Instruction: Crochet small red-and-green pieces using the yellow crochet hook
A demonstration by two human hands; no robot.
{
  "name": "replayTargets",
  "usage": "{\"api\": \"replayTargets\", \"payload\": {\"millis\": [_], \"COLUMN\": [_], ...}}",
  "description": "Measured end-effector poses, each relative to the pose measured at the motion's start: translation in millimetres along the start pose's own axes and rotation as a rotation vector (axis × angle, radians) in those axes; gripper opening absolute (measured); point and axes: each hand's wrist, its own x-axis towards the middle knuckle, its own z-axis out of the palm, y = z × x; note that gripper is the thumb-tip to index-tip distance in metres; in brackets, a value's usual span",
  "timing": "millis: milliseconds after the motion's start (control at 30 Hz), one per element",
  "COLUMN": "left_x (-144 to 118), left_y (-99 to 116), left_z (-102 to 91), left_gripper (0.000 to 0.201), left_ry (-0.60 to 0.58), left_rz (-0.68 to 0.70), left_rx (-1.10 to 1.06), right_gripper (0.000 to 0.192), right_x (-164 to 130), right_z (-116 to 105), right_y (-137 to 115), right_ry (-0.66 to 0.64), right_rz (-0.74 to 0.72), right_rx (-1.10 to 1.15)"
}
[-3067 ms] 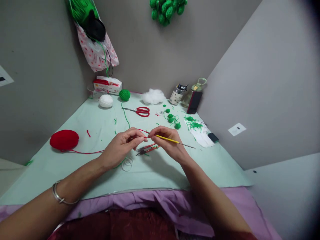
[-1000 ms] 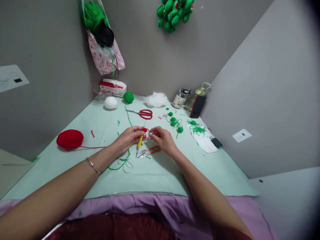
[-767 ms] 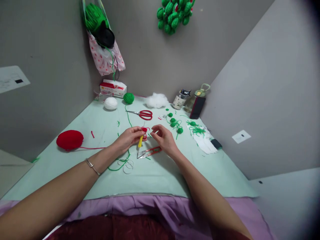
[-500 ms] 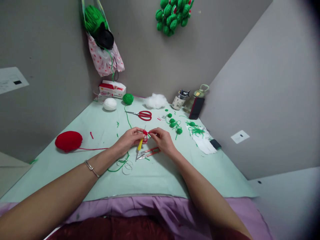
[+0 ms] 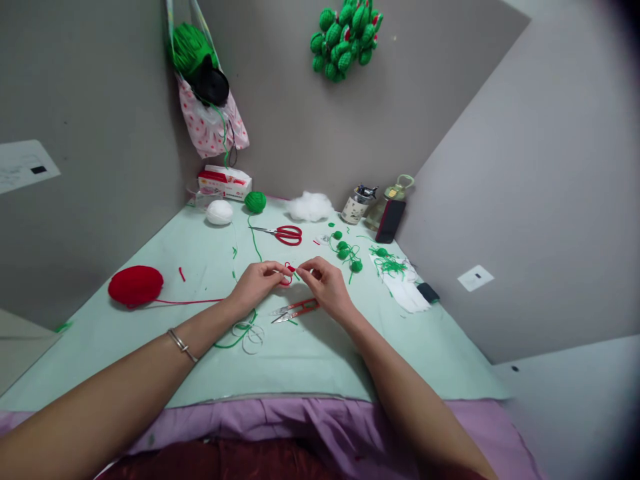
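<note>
I see my left hand [image 5: 257,285] and right hand [image 5: 325,287] both pinched on the small red yarn loop [image 5: 287,275], snips [image 5: 295,310] at 6 o'clock; next I judge a careful tightening pull.

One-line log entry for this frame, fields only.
left hand: pinches red yarn loop | right hand: fingertips at loop | thread snips: on table, below hands | red yarn ball: left

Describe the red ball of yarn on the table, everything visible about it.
The red yarn ball is a flattened, oval wound ball, matte and fuzzy, lying on the pale green table cover at the far left, near the wall. One thin red strand runs from it rightward across the cover toward the left hand. No hand touches the ball itself.
</note>
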Motion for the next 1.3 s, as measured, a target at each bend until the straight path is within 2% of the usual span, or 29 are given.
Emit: {"api": "replayTargets", "payload": {"millis": [100,233,367,467,600,700,833,1000,1300], "left_x": [-1.7,-0.8,2.1,2.5,2.9,4.2,3.5,-3.1,-4.9], "left_y": [-1.2,-2.8,-4.7,-5.4,-6.4,-8.2,-11.1,-8.2,-7.1], "left_z": [0.8,-0.8,-4.9,-5.9,-3.8,-1.6,1.0,5.0,5.5], "left_gripper": [0.012,0.026,0.021,0.021,0.035,0.037,0.034,0.016,0.013], "left_ry": [-0.045,-0.121,-0.139,-0.150,-0.152,-0.151,-0.163,-0.164,-0.015], "left_rz": [-0.004,-0.040,-0.058,-0.072,-0.080,-0.070,-0.041,0.039,0.204], "left_rx": [0.018,0.004,0.005,0.030,0.081,0.112,0.125,0.113,0.246], "right_gripper": [0.018,0.020,0.022,0.023,0.024,0.024,0.021,0.017,0.015], "right_x": [-4.4,-9.1,-10.4,-10.0,-8.1,-6.7,-6.0,-4.6,0.1], "right_z": [2.6,7.2,8.3,7.6,6.9,7.0,8.2,6.9,7.2], "right_y": [-6.6,-10.4,-9.2,-9.3,-9.3,-7.2,-3.8,-4.9,-2.5], "right_ry": [-0.015,-0.071,-0.092,-0.090,-0.099,-0.137,-0.165,-0.157,-0.146], "right_rz": [-0.099,-0.228,-0.313,-0.349,-0.370,-0.374,-0.321,-0.200,0.127], "right_rx": [-0.091,-0.224,-0.306,-0.339,-0.351,-0.326,-0.270,-0.149,0.194]}}
